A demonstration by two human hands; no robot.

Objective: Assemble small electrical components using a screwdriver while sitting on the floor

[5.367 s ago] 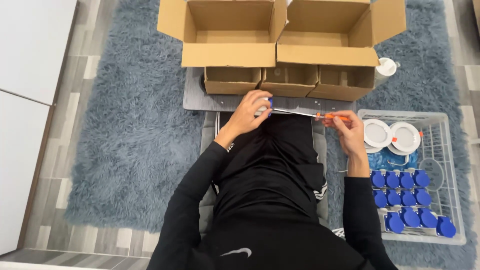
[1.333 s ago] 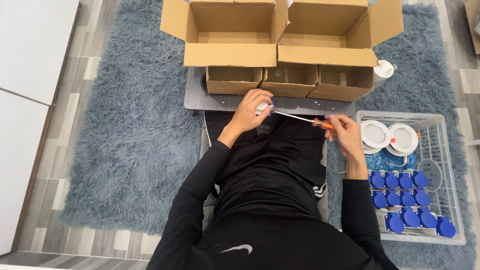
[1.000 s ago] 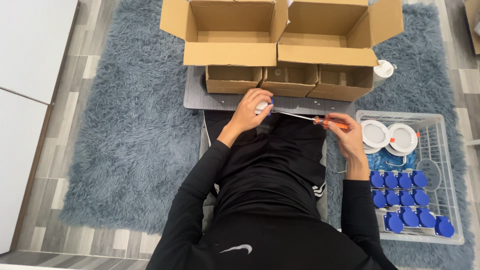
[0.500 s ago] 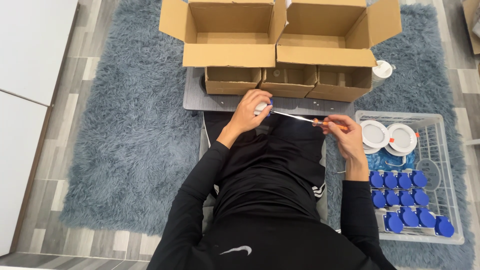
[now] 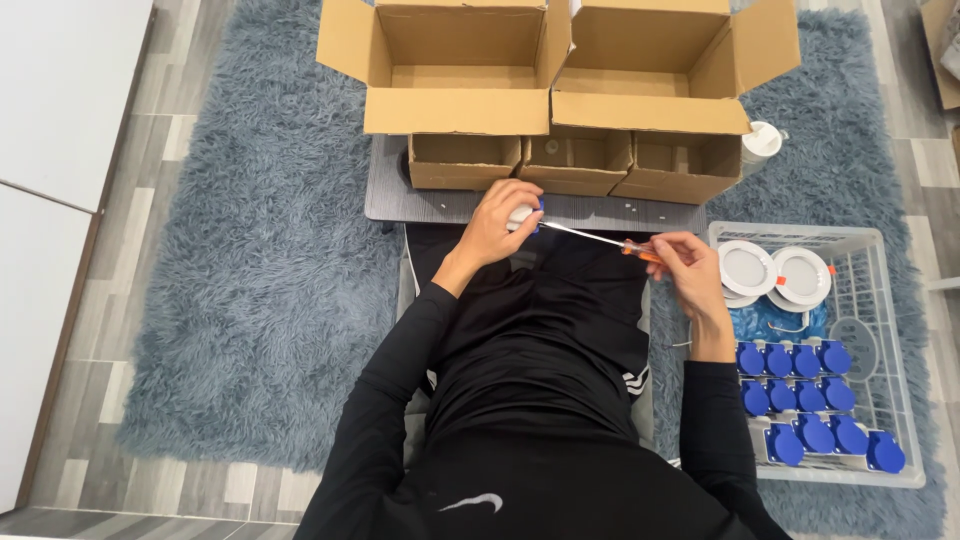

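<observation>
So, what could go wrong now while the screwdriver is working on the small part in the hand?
The screwdriver tip points straight at the left hand, which holds the small white and blue part above the lap; a slip could jab the fingers. The part has no support under it, so it may twist or drop. The right hand grips only the far handle end, which probably gives less control.

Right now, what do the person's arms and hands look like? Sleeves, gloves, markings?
Both arms wear long, plain black sleeves reaching the wrists. The left hand and right hand are bare: no gloves, and no rings or watch that I can make out. No markings show on the sleeves.
</observation>
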